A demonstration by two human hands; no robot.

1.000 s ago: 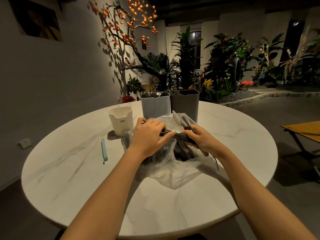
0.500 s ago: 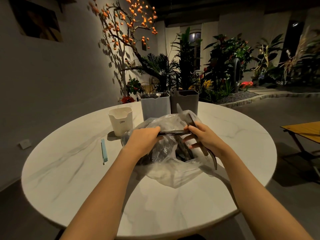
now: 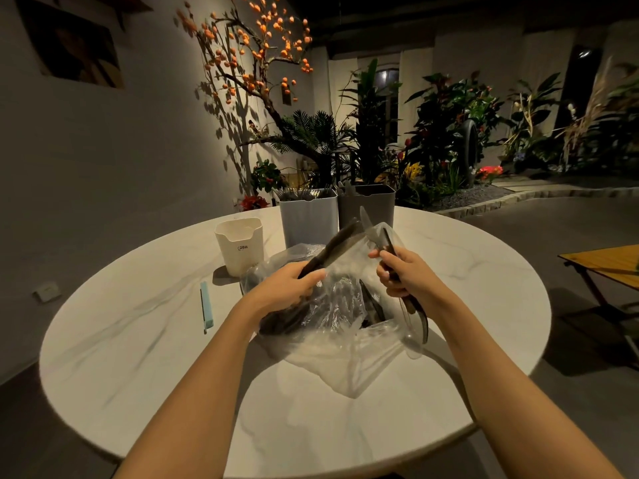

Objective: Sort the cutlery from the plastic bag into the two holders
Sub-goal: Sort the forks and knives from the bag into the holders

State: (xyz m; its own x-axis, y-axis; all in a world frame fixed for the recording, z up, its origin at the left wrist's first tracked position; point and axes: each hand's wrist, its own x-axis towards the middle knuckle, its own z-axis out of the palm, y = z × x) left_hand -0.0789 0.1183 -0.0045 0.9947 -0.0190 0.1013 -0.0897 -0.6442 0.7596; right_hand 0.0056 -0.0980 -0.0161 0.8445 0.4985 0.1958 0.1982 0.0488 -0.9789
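Plastic bag [image 3: 332, 326] sits mid-table [image 3: 138, 340]; two holders [image 3: 337, 216] side by side behind it, cup [image 3: 240, 245] to their left, sealing clip [image 3: 206, 305] left of bag.

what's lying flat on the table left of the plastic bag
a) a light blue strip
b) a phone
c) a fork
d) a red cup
a: a light blue strip lies flat on the marble table, left of the plastic bag and in front of the cream cup.

- table [image 3: 145, 340]: white with faint grey marble veins;
- plastic bag [image 3: 332, 340]: clear;
- cutlery [image 3: 328, 252] held above it: dark;
- left holder [image 3: 308, 217]: pale blue-grey; right holder [image 3: 366, 205]: darker grey;
- cup [image 3: 239, 245]: cream with dark lettering;
- stick [image 3: 206, 305]: light blue.
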